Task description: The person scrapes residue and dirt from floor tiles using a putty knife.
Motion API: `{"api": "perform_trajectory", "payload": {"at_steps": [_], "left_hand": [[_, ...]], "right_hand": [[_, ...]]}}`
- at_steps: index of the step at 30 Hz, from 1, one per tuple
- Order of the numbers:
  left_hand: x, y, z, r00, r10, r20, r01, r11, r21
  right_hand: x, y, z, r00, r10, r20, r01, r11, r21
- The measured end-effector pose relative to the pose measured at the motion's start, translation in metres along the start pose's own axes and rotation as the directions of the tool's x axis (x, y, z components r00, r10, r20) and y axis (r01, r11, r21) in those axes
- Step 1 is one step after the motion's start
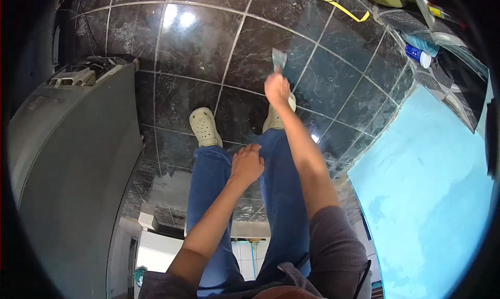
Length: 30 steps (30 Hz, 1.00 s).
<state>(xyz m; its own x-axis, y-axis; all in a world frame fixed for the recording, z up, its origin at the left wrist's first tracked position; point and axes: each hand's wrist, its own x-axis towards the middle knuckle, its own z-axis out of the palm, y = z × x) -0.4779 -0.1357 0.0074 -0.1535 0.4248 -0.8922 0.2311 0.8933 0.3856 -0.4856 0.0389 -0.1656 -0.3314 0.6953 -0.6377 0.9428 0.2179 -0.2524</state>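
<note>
Our right hand [277, 89] clasps a small grey-green object [279, 59], held out over the middle of the black tiled floor [198, 44]. Our left hand [246, 163] rests empty, fingers loose, on our jeans [208, 189].

Glossy black marbled floor tiles [192, 49] with pale grout lie under me, two bright light glares [177, 16] shining off them. A grey cabinet [73, 158] stands at my left, a turquoise wall [432, 195] at my right.
</note>
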Motion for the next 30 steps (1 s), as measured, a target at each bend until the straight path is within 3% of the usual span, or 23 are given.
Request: {"api": "perform_trajectory", "payload": {"at_steps": [3,4,7,9,11,13,15,17,19,21,25,29,30], "left_hand": [[0.006,0.004,-0.002,0.996,-0.040,0.075,0.038,0.999,0.038],[0.006,0.003,-0.001,0.998,-0.019,0.067,0.017,0.999,0.033],[0.006,0.000,0.003,0.997,-0.008,0.073,0.005,0.999,0.038],[0.012,0.004,0.004,0.998,-0.001,0.062,-0.001,0.999,0.037],[0.016,0.006,0.004,0.995,-0.024,0.098,0.020,0.999,0.045],[0.017,0.009,0.004,0.998,0.000,0.063,-0.003,0.999,0.044],[0.022,0.007,0.004,0.999,0.010,0.040,-0.011,0.999,0.040],[0.022,0.009,0.008,0.999,0.029,0.014,-0.030,0.999,0.043],[0.023,0.017,0.010,0.999,0.022,0.040,-0.023,1.000,0.007],[0.028,0.019,0.002,0.999,0.007,0.047,-0.007,1.000,0.002],[0.027,0.024,0.006,1.000,0.018,0.009,-0.018,0.999,-0.039],[0.032,0.021,0.014,0.999,0.039,0.030,-0.039,0.999,-0.004],[0.031,0.023,0.014,0.998,0.043,0.035,-0.043,0.999,-0.007]], "right_hand": [[-0.002,0.060,0.010,0.991,-0.121,0.055,0.129,0.973,-0.190],[0.014,0.068,0.011,0.991,-0.121,-0.056,0.110,0.980,-0.164],[0.043,0.054,-0.012,0.988,0.003,-0.151,-0.017,0.996,-0.090],[0.027,0.061,0.006,0.991,-0.044,-0.127,0.025,0.988,-0.152],[0.006,0.064,0.011,0.995,-0.057,0.079,0.071,0.978,-0.195],[0.020,0.045,-0.008,0.995,-0.049,0.085,0.063,0.983,-0.170],[0.066,0.022,-0.031,0.988,-0.149,-0.046,0.144,0.985,-0.095],[0.070,0.006,-0.012,0.979,-0.161,-0.125,0.160,0.987,-0.019],[0.056,0.015,-0.011,0.982,-0.112,-0.150,0.105,0.993,-0.054],[0.033,0.019,-0.007,0.989,-0.107,-0.103,0.098,0.992,-0.082],[0.065,0.019,-0.017,0.962,-0.198,-0.189,0.178,0.977,-0.118],[0.112,-0.006,-0.044,0.978,-0.151,-0.146,0.141,0.987,-0.079],[0.106,-0.007,-0.044,0.989,-0.132,-0.066,0.126,0.988,-0.084]]}}
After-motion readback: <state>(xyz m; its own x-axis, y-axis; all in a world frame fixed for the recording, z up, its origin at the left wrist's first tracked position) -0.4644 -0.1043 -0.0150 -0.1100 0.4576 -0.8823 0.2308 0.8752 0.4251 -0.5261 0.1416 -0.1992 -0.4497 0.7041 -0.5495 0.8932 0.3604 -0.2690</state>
